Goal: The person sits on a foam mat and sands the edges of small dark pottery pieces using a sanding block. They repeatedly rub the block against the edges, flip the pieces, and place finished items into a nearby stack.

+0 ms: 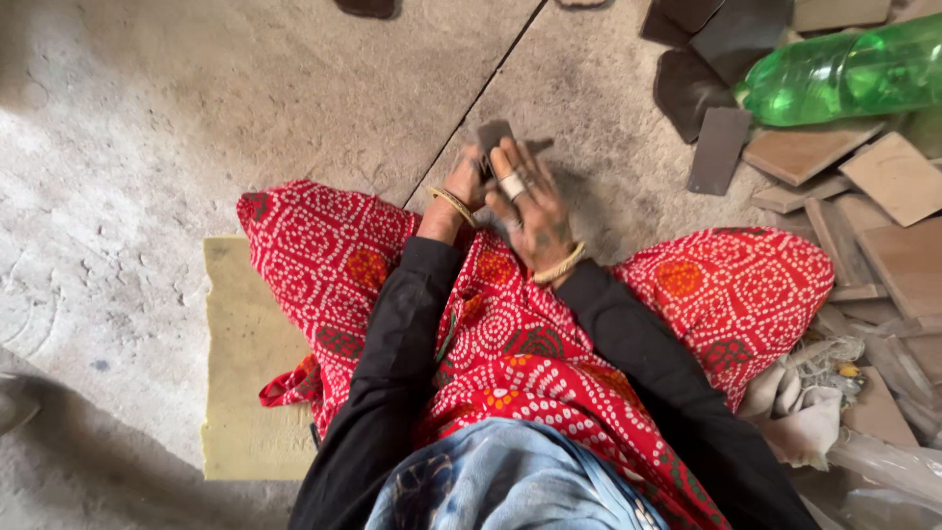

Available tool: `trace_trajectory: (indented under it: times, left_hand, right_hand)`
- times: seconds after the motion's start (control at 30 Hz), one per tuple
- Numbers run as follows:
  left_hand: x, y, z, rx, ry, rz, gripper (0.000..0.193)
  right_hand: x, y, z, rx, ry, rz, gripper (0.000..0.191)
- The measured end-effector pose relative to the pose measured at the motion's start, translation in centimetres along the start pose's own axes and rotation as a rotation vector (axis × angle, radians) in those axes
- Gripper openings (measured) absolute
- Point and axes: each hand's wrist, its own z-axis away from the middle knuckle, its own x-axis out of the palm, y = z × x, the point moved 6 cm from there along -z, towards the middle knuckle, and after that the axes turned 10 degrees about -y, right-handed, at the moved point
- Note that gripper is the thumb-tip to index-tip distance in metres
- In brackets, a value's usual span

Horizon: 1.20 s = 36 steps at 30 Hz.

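One package-type item is visible: a green translucent plastic bottle (849, 74) lying on its side at the upper right, resting across flat tan tiles and dark slabs. Clear crumpled plastic wrapping (883, 461) lies at the lower right edge, beside a pale cloth. Whether the bottle carries a label cannot be told. No signs or screens are visible.

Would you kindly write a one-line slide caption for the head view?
Seated on a stone floor, left hand and right hand grip a small dark slab; green bottle lies nearby.
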Motion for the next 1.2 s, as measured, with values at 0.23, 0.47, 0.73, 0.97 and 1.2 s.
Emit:
trace_trajectory:
  times: [0.23,0.47,0.73,0.97,1.2]
  left_hand:
    - [1.8,6.5,1.2,0.149,-0.034,-0.475,0.029]
    - [1.5,2.5,-0.1,-0.019,-0.044,-0.759,0.024]
    - [1.6,1.7,0.2,0.270,-0.112,-0.731,0.030]
    - [2.3,2.9,0.3,0.127,-0.112,-0.838,0.030]
    - [1.0,0.6,0.4,-0.039,-0.089,-0.379,0.036]
  right_hand:
    - [-2.6,6.7,1.3,0.877,-0.065,-0.427,0.054]
    - [-0.2,-0.7,1.4,0.024,0.002,0.080,0.048]
    - [-1.7,0.8,0.8,0.009,-0.080,-0.079,0.055]
    - [-0.6,0.0,1.6,0.069,-0.028,-0.081,0.057]
    - [-1.8,2.6,1.3,0.248,-0.069,0.021,0.055]
